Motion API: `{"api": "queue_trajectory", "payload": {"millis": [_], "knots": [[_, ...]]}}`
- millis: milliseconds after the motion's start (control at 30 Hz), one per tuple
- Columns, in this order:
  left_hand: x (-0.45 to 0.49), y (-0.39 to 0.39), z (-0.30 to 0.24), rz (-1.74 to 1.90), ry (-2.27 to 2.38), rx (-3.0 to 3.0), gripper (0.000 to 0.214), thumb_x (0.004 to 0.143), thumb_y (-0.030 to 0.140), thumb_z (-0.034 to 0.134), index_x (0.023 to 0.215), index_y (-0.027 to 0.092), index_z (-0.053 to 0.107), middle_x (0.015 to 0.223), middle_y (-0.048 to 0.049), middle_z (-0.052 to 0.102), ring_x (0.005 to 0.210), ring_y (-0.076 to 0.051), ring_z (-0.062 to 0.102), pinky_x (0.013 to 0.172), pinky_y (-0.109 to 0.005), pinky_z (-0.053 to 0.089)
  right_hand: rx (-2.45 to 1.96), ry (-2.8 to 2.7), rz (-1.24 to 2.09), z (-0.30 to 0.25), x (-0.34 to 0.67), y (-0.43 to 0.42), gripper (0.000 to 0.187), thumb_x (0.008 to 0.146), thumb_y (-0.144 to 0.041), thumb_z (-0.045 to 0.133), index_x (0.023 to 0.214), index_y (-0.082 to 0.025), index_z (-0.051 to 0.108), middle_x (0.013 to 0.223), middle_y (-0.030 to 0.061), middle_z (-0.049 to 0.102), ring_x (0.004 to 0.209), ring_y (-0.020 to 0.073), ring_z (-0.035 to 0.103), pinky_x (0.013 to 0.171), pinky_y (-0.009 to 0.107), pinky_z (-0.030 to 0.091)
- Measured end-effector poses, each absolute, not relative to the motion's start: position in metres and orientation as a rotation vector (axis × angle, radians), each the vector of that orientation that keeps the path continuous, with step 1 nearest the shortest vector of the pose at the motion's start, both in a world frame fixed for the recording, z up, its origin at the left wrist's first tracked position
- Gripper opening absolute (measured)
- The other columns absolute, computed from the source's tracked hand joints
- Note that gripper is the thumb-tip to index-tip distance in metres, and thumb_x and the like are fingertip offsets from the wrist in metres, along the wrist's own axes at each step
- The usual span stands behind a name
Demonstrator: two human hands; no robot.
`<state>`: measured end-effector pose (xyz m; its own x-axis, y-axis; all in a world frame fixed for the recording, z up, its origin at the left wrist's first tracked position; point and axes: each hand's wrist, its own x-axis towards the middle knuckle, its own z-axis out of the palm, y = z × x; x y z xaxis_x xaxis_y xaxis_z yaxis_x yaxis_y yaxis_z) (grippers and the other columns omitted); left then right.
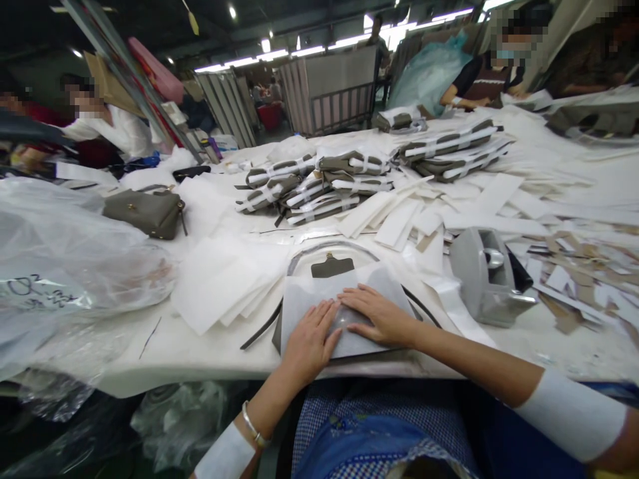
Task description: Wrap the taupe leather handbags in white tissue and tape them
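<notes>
Left hand [310, 338] and right hand [378, 315], fingers extended and pressed flat, touching atop the paper-wrapped handbag [304, 303].

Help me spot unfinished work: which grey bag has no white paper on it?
The lone bag at far left. The near bag under the left hand and right hand is paper-covered; the stacked bags behind wear white bands.

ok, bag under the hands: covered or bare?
Mostly covered: white sheet lies over the grey bag, only its top tab and edges showing. Left hand and right hand rest flat on it.
</notes>
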<state>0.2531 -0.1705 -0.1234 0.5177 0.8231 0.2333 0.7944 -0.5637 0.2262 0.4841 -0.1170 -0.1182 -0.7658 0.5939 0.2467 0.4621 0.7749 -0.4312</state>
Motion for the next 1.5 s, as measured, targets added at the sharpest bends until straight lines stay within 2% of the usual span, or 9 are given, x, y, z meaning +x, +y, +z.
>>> {"api": "queue_trajectory", "payload": {"millis": [200, 600, 700, 800, 933, 1033, 1100, 1333, 1500], "knots": [[0.251, -0.179, -0.120, 0.434, 1.414, 2.655, 0.047, 0.102, 0.033, 0.042, 0.148, 0.023, 0.037, 0.154, -0.0079, 0.039, 0.142, -0.022, 0.036, 0.116, -0.046, 0.037, -0.691, -2.541, 0.463, -0.120, 0.491, -0.123, 0.028, 0.095, -0.034, 0.058, 0.118, -0.020, 0.063, 0.132, 0.0135, 0.060, 0.131, 0.0271, 0.048, 0.115, 0.054, 0.031], [0.253, -0.180, -0.116, 0.464, 1.424, 2.604, 0.045, 0.101, 0.032, 0.045, 0.145, 0.023, 0.043, 0.153, -0.0081, 0.042, 0.141, -0.023, 0.038, 0.116, -0.046, 0.037, -0.543, -2.548, 0.382, -0.128, 0.492, -0.122, 0.022, 0.098, -0.031, 0.053, 0.114, -0.023, 0.067, 0.106, 0.0066, 0.070, 0.107, 0.0193, 0.063, 0.115, 0.051, 0.034], [0.252, -0.180, -0.117, 0.446, 1.424, 2.622, 0.044, 0.101, 0.034, 0.044, 0.145, 0.026, 0.043, 0.154, -0.0079, 0.040, 0.141, -0.024, 0.038, 0.116, -0.046, 0.037, -0.614, -2.489, 0.379, -0.127, 0.492, -0.124, 0.025, 0.100, -0.027, 0.049, 0.117, -0.021, 0.066, 0.111, 0.0084, 0.070, 0.110, 0.0196, 0.063, 0.113, 0.049, 0.038], [0.251, -0.178, -0.116, 0.378, 1.423, 2.671, 0.043, 0.101, 0.037, 0.044, 0.142, 0.025, 0.047, 0.153, -0.0086, 0.041, 0.141, -0.024, 0.038, 0.115, -0.046, 0.036, -0.713, -2.529, 0.354, -0.122, 0.490, -0.126, 0.030, 0.100, -0.026, 0.046, 0.123, -0.019, 0.064, 0.126, 0.0111, 0.066, 0.122, 0.0227, 0.058, 0.113, 0.050, 0.037], [0.245, -0.176, -0.111, 0.276, 1.399, 2.772, 0.043, 0.101, 0.041, 0.043, 0.141, 0.026, 0.048, 0.152, -0.0078, 0.043, 0.141, -0.026, 0.037, 0.116, -0.051, 0.032, -0.747, -2.712, 0.396, -0.115, 0.488, -0.124, 0.046, 0.099, -0.037, 0.049, 0.141, -0.019, 0.051, 0.142, 0.0120, 0.055, 0.137, 0.0277, 0.045, 0.117, 0.057, 0.028], [0.239, -0.176, -0.109, 0.234, 1.369, 2.784, 0.051, 0.100, 0.045, 0.044, 0.147, 0.028, 0.039, 0.157, -0.0065, 0.035, 0.146, -0.027, 0.028, 0.118, -0.053, 0.027, -0.765, -2.798, 0.386, -0.111, 0.488, -0.124, 0.061, 0.097, -0.049, 0.050, 0.149, -0.019, 0.039, 0.153, 0.0123, 0.041, 0.145, 0.0308, 0.031, 0.119, 0.061, 0.018], [0.236, -0.176, -0.109, 0.215, 1.375, 2.774, 0.055, 0.099, 0.047, 0.045, 0.150, 0.027, 0.035, 0.159, -0.0074, 0.030, 0.148, -0.029, 0.023, 0.119, -0.055, 0.026, -0.813, -2.817, 0.351, -0.110, 0.489, -0.126, 0.065, 0.096, -0.052, 0.049, 0.150, -0.020, 0.037, 0.157, 0.0118, 0.034, 0.147, 0.0324, 0.025, 0.119, 0.063, 0.015], [0.233, -0.180, -0.109, 0.221, 1.430, 2.817, 0.060, 0.098, 0.047, 0.045, 0.152, 0.028, 0.029, 0.162, -0.0090, 0.020, 0.148, -0.034, 0.018, 0.115, -0.058, 0.031, -0.921, -2.850, 0.286, -0.105, 0.487, -0.132, 0.061, 0.099, -0.050, 0.043, 0.153, -0.025, 0.031, 0.160, 0.0082, 0.027, 0.148, 0.0338, 0.022, 0.117, 0.063, 0.020], [0.228, -0.174, -0.115, 0.220, 1.387, 2.927, 0.065, 0.095, 0.047, 0.049, 0.153, 0.025, 0.029, 0.161, -0.0111, 0.024, 0.147, -0.036, 0.023, 0.114, -0.054, 0.031, -0.868, -2.879, 0.230, -0.110, 0.491, -0.125, 0.068, 0.097, -0.052, 0.043, 0.156, -0.025, 0.022, 0.160, 0.0079, 0.025, 0.146, 0.0353, 0.027, 0.114, 0.062, 0.029]]}}
